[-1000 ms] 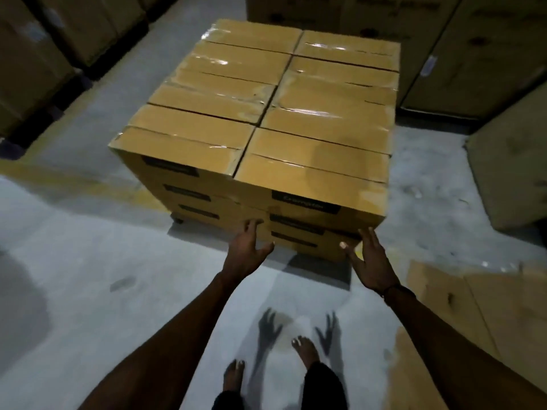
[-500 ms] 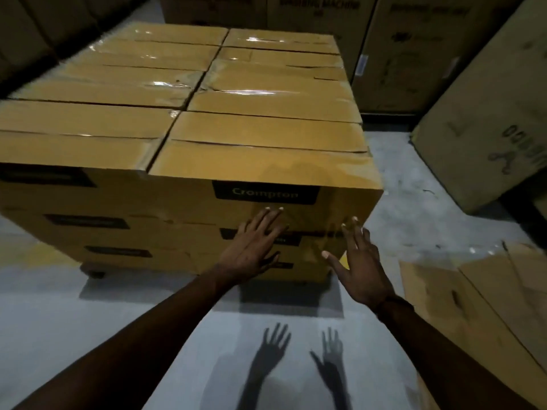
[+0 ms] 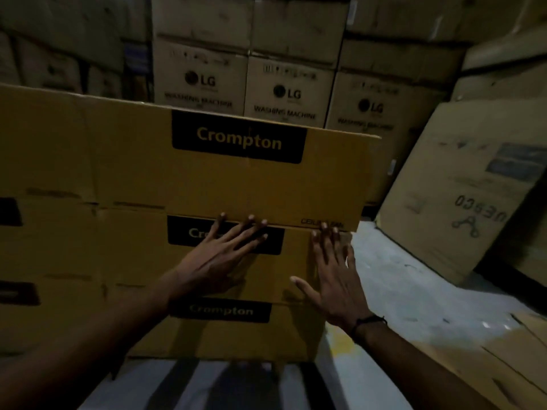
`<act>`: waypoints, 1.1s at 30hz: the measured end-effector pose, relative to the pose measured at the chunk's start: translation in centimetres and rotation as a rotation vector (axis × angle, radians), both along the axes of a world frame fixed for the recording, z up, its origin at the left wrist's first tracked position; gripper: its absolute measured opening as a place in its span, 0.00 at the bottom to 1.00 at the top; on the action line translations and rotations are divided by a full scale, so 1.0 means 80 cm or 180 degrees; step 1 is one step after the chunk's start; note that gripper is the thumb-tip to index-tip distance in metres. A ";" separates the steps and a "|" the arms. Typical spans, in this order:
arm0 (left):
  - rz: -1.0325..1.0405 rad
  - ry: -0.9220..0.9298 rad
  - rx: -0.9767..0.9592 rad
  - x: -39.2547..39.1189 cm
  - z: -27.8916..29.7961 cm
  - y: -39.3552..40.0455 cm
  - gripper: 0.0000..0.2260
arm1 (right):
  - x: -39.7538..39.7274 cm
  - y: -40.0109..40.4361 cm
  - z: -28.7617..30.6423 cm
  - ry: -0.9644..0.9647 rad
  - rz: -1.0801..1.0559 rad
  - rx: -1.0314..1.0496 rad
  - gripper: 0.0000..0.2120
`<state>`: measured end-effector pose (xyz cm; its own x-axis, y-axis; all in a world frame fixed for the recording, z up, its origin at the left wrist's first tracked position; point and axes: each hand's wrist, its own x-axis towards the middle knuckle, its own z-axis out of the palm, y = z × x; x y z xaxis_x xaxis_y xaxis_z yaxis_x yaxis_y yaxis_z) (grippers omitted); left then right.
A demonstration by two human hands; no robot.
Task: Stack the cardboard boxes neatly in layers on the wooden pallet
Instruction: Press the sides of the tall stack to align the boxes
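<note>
Yellow-brown Crompton cardboard boxes stand stacked in three layers in front of me. The top box (image 3: 225, 179) shows its black label. My left hand (image 3: 219, 255) lies flat with fingers spread on the front of the middle box (image 3: 142, 250), fingertips at the seam under the top box. My right hand (image 3: 331, 276) presses flat on the same box near its right corner, fingers spread. Below sits the bottom box (image 3: 225, 335). Neither hand holds anything. The pallet is hidden under the stack.
LG washing machine cartons (image 3: 287, 93) form a wall behind the stack. A large carton (image 3: 455, 184) leans at the right. Flattened cardboard (image 3: 500, 359) lies on the grey floor (image 3: 414, 294) at the lower right.
I have moved closer and lower, so the stack's front now fills the view instead of its top. Both hands went from hovering near the stack to lying flat on the middle box.
</note>
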<state>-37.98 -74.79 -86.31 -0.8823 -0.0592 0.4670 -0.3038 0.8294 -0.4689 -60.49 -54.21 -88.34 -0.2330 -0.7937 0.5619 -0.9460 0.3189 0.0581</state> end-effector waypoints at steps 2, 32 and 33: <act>0.0059 0.0183 -0.0036 -0.001 -0.014 0.003 0.48 | -0.001 -0.001 -0.009 0.0215 -0.0052 -0.0082 0.50; 0.0815 0.0134 0.0146 -0.025 -0.043 0.014 0.71 | -0.011 -0.023 -0.055 0.0139 -0.0126 -0.0128 0.54; 0.0845 0.0110 0.0117 -0.025 -0.042 0.014 0.71 | -0.010 -0.023 -0.057 0.0161 -0.0142 -0.0124 0.54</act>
<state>-39.99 -73.64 -89.67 -0.8173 -0.3037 0.4897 -0.5281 0.7348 -0.4257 -61.30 -56.05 -92.86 -0.2382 -0.7605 0.6041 -0.9270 0.3636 0.0922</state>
